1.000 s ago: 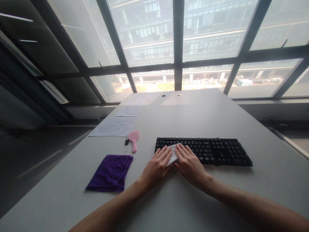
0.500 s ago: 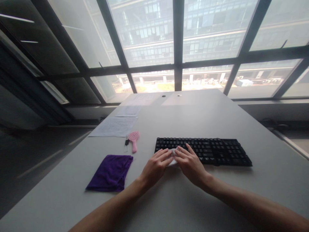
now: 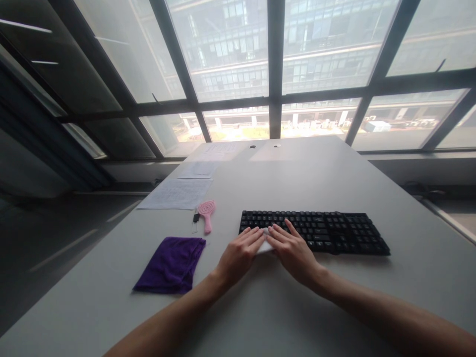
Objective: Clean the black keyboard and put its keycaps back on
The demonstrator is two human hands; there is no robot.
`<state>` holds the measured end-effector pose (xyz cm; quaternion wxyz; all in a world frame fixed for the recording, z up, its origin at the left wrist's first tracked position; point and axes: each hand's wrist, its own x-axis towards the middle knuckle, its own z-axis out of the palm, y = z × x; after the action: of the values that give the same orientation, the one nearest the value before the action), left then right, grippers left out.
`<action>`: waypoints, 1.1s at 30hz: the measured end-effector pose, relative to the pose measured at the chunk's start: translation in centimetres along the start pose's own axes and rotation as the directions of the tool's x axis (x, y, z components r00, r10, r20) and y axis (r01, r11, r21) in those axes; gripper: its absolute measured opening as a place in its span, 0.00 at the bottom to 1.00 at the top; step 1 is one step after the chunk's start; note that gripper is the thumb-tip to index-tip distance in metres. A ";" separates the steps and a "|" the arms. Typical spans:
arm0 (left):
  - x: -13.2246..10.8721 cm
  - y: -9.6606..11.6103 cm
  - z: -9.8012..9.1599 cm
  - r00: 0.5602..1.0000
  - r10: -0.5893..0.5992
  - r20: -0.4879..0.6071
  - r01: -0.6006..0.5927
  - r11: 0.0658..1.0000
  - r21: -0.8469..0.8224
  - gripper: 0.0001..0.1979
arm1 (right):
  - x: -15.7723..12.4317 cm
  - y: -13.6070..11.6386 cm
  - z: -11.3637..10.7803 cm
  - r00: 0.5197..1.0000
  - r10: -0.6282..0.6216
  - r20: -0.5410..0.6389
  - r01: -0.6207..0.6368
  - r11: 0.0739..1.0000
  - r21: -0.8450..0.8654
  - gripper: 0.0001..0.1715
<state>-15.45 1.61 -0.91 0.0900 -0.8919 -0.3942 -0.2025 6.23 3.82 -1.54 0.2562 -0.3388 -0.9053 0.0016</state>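
A small white piece, perhaps tissue or cloth, lies between my hands at the front left part of a black keyboard. My left hand presses its fingers on the white piece's left side, over the keyboard's near edge. From the right, my right hand has its fingers on the same piece, with one finger stretched over the keys. The hands almost meet at the fingertips. Part of the white piece and some keys are hidden under the fingers.
A folded purple cloth lies left of my left hand. Behind it are a pink hairbrush and a small black item. Printed papers line the white table's left side. Large windows stand beyond.
The fingertips of both hands have shifted very slightly on the white piece. Otherwise the view is nearly the same, with a tiny camera shift.
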 end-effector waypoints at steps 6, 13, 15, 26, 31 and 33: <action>0.1 0.0 -0.1 0.998 0.014 -0.059 -0.016 1.000 -0.026 0.18 | 0.0 -0.1 0.1 0.999 -0.027 -0.044 0.029 0.999 0.036 0.20; 0.2 0.4 -0.3 0.999 -0.033 0.022 0.034 0.999 -0.028 0.22 | -0.1 -0.7 -0.1 1.000 0.014 -0.007 -0.013 0.999 0.048 0.22; 0.2 0.3 -0.5 0.999 -0.027 0.037 0.028 0.999 -0.030 0.23 | -0.1 -0.9 -0.5 1.000 0.012 -0.002 -0.012 0.997 0.070 0.25; 0.3 0.1 -0.2 0.995 0.059 -0.085 -0.060 0.998 -0.014 0.18 | 2.3 1.0 0.2 0.997 0.042 -0.062 -0.034 0.991 0.129 0.12; 0.4 0.4 -0.6 0.991 0.070 -0.112 -0.073 0.997 -0.022 0.16 | 2.3 1.0 -0.2 0.998 0.047 -0.032 -0.042 0.990 0.135 0.09; 0.5 0.4 -0.8 0.993 0.064 -0.104 -0.066 0.998 -0.017 0.16 | 2.3 1.1 -0.5 0.998 0.060 -0.030 -0.056 0.988 0.142 0.11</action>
<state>-15.10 1.42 -0.02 0.1076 -0.8935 -0.3578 -0.2492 5.61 5.98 -0.24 0.2946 -0.3459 -0.8883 0.0674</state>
